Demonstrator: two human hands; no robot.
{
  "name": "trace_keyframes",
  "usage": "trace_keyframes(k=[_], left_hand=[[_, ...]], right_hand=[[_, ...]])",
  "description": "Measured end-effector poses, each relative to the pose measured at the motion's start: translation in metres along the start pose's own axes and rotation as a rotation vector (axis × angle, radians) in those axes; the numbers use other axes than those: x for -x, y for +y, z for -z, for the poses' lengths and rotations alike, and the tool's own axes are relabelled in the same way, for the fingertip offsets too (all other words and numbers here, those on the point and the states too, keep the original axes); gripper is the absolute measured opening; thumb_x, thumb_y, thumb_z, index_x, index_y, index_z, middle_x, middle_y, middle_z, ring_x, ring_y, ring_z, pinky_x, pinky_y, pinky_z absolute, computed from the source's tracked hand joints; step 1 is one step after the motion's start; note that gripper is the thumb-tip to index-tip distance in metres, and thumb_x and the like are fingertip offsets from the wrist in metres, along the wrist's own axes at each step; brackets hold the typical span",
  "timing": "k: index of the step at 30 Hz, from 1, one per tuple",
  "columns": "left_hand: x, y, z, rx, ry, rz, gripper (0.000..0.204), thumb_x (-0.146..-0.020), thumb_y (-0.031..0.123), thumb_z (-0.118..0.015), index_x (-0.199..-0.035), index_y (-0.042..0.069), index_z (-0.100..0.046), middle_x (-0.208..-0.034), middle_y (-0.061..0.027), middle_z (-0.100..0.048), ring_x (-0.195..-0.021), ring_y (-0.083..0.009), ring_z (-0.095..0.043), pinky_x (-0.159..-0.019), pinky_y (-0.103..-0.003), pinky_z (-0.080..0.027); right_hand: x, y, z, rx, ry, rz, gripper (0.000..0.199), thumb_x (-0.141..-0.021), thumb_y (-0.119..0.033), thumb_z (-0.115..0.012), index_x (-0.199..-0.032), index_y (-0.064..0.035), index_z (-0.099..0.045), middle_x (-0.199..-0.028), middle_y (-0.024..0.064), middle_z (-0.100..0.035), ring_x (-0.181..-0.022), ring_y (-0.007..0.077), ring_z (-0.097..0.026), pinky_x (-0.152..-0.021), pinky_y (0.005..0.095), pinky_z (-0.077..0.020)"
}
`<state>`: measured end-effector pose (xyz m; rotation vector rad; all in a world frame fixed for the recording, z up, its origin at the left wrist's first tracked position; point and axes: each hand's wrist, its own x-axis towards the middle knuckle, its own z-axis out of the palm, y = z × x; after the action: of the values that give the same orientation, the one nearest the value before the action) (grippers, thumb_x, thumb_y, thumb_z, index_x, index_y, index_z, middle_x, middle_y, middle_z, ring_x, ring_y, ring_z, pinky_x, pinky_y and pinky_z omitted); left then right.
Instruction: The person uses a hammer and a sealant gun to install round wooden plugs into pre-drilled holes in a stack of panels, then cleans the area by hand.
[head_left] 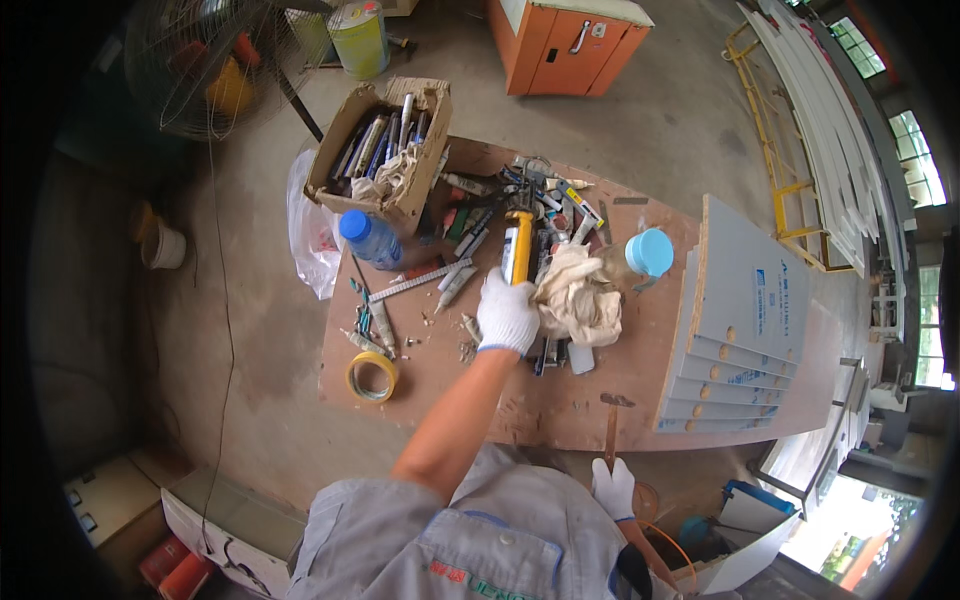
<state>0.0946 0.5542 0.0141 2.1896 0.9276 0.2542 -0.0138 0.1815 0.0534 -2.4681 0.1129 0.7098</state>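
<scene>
My left hand (507, 312), in a white glove, reaches out over the brown worktable (560, 400) and is closed on a yellow sealant gun (517, 245) that lies among several tubes and nozzles. A crumpled beige rag (580, 295) sits just right of this hand. My right hand (612, 487), also in a white glove, hangs low by the table's near edge, beside a thin brown stick (610, 440). Whether it holds anything does not show.
A cardboard box (385, 150) of tubes stands at the table's far left, with a blue-capped bottle (368, 238) next to it. A yellow tape roll (372, 376) lies near left. Stacked grey panels (740, 320) cover the right side. A fan (215, 65) and an orange cabinet (565, 45) stand beyond.
</scene>
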Motion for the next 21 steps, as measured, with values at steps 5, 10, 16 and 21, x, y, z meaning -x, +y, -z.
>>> trace_keyframes(k=[5, 10, 16, 21], left_hand=[[0.071, 0.002, 0.07, 0.082, 0.058, -0.154, 0.024, -0.072, 0.01, -0.079, -0.095, 0.016, -0.077, -0.123, -0.0199, -0.06, -0.105, -0.0419, -0.062, -0.085, -0.049, -0.054], [0.113, -0.03, 0.107, 0.116, 0.047, -0.41, 0.022, -0.066, 0.008, -0.083, -0.085, 0.017, -0.076, -0.121, -0.0192, -0.065, -0.101, -0.0412, -0.065, -0.081, -0.047, -0.053], [0.14, -0.021, 0.123, 0.295, 0.11, -0.42, 0.03, -0.062, 0.005, -0.086, -0.089, 0.009, -0.075, -0.117, -0.0214, -0.059, -0.1, -0.0378, -0.064, -0.083, -0.044, -0.053], [0.132, -0.013, 0.122, 0.221, 0.188, -0.403, 0.027, -0.066, 0.004, -0.085, -0.091, 0.01, -0.076, -0.121, -0.0241, -0.06, -0.103, -0.0404, -0.065, -0.087, -0.044, -0.053]], right_hand=[[0.001, -0.01, 0.006, -0.023, -0.004, -0.029, 0.043, -0.096, -0.036, -0.068, -0.083, 0.0042, -0.059, -0.076, 0.0284, -0.065, -0.075, 0.0459, -0.069, -0.066, 0.0494, -0.0513], [0.0, 0.011, -0.001, -0.056, 0.007, -0.01, 0.045, -0.095, -0.038, -0.069, -0.083, 0.004, -0.059, -0.077, 0.0299, -0.065, -0.079, 0.0486, -0.069, -0.066, 0.0504, -0.0519], [0.008, 0.007, 0.004, -0.01, -0.023, 0.007, 0.046, -0.094, -0.04, -0.07, -0.083, 0.0034, -0.059, -0.078, 0.0307, -0.065, -0.08, 0.0517, -0.067, -0.065, 0.0521, -0.0518], [0.012, 0.024, 0.003, 0.018, -0.018, -0.042, 0.042, -0.094, -0.036, -0.069, -0.086, 0.0054, -0.06, -0.076, 0.0275, -0.064, -0.074, 0.0392, -0.069, -0.067, 0.0456, -0.0516]])
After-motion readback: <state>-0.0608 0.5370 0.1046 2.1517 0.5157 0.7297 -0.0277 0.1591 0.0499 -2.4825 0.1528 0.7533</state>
